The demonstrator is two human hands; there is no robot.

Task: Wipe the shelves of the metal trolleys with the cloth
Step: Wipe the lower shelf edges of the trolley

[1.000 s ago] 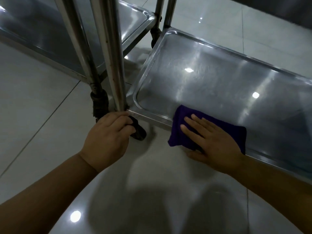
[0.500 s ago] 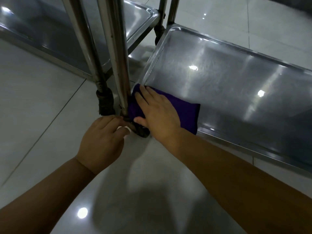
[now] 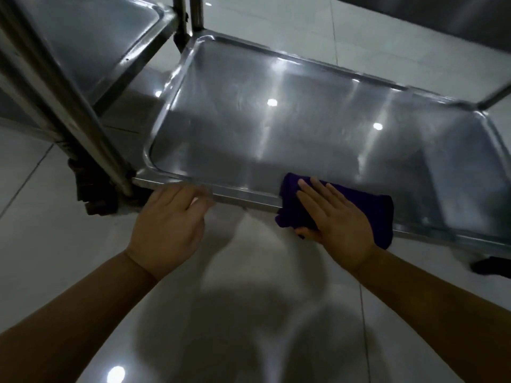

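Note:
The bottom shelf (image 3: 304,128) of a metal trolley lies low over the floor, shiny and tray-shaped. A folded purple cloth (image 3: 367,211) drapes over the shelf's near rim, right of centre. My right hand (image 3: 337,225) presses flat on the cloth with straight fingers, the thumb under the cloth's near edge. My left hand (image 3: 171,225) grips the shelf's near rim close to the left corner, fingers curled over the edge, just right of the trolley's upright post (image 3: 83,117).
A second trolley's low shelf (image 3: 91,42) stands at the upper left, its posts close to the first trolley's corner. Black castor wheels (image 3: 91,194) sit under the near-left posts; another castor (image 3: 489,266) shows at the right. Glossy pale floor tiles (image 3: 249,313) lie all around.
My right hand slid the cloth from the shelf's near-left corner to the right along the near rim. My left hand moved from the post's foot onto the shelf rim.

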